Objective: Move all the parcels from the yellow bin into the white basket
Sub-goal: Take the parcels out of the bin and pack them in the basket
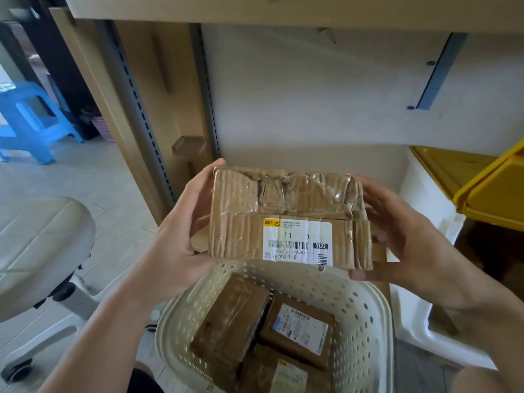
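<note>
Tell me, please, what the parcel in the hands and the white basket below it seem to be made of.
The held parcel looks like brown corrugated cardboard: ribbed surface, wrapped in glossy clear tape, with a white paper label. The white basket seems moulded plastic, matt cream, its walls pierced by rows of small holes.

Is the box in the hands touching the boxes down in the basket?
Apart. The head view shows the held box up between both hands, with bare basket wall showing between it and the boxes in the basket.
</note>
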